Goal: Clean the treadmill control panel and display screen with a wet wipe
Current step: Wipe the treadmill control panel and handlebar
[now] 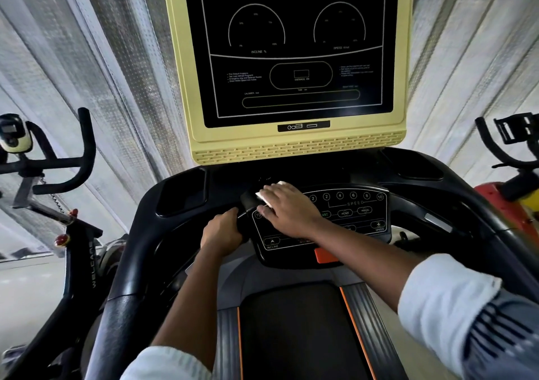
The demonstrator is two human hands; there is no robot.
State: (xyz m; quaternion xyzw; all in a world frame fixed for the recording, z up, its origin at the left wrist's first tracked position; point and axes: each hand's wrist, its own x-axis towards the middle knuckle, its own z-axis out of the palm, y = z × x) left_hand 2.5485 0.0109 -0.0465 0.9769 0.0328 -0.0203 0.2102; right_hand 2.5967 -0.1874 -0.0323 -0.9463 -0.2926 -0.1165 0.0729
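Head view looks down on the treadmill console. The right hand (287, 207) lies flat, fingers straight and close together, pressing the white wet wipe (264, 198) onto the upper left corner of the control panel (360, 215). Most of the wipe is hidden under the fingers. The left hand (223, 232) curls round the black grip (247, 201) just beside the panel, which braces the body.

The step in hand appears to be wiping the panel. To do it well, keep the palm flat so the wipe stays spread, and work in overlapping passes from this corner across the numbered speed keys (353, 195) toward the far edge. Light pressure is wise, since firm pushes could trigger a key. Steer clear of the orange tab (325, 255) at the panel's lower edge. The display screen (291, 53) above looks untouched, and a clean fold of the wipe would suit its glossy face.
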